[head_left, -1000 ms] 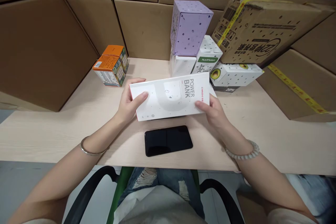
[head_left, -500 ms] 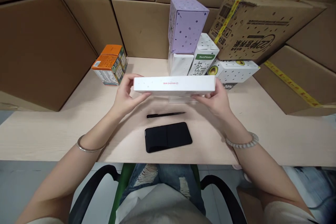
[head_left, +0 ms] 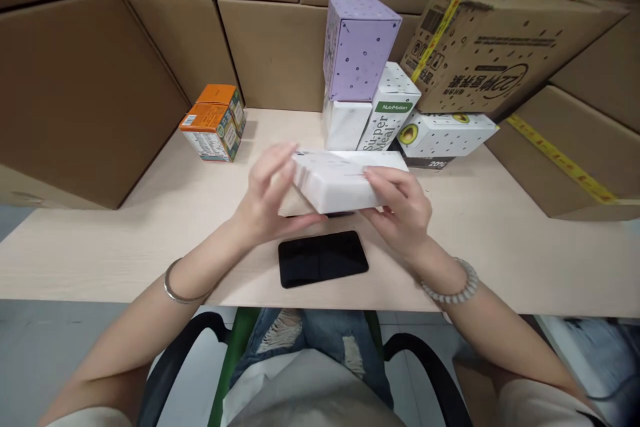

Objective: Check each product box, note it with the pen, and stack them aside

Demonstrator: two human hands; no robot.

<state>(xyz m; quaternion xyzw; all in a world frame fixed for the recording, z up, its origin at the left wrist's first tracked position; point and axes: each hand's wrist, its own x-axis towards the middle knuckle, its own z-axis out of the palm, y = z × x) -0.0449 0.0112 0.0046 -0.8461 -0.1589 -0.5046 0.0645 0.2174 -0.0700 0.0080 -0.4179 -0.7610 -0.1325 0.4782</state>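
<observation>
A flat white box (head_left: 350, 190) is held above the table, turned at an angle with one corner toward me. My right hand (head_left: 403, 210) grips its right side, fingers on top and thumb below the front edge. At its left end is my left hand (head_left: 273, 197), slightly blurred, with fingertips at the back corner and thumb by the lower front corner. A black phone (head_left: 323, 259) lies on the table below the box. The pen (head_left: 343, 214) behind the phone is mostly hidden by the box and my hands.
Orange boxes (head_left: 213, 121) stand at the back left of the table (head_left: 100, 257). At the back right are a purple box (head_left: 363, 57) on a white box (head_left: 346, 123), a NutriMotion box (head_left: 390, 110), an avocado-print box (head_left: 453, 133) and a printed carton (head_left: 500, 57). Large cardboard boxes (head_left: 273, 57) enclose the area.
The white box has turned and tilted, showing its broad face and a corner, and has come lower. My left hand has moved right and toward me, and the pen is now mostly covered.
</observation>
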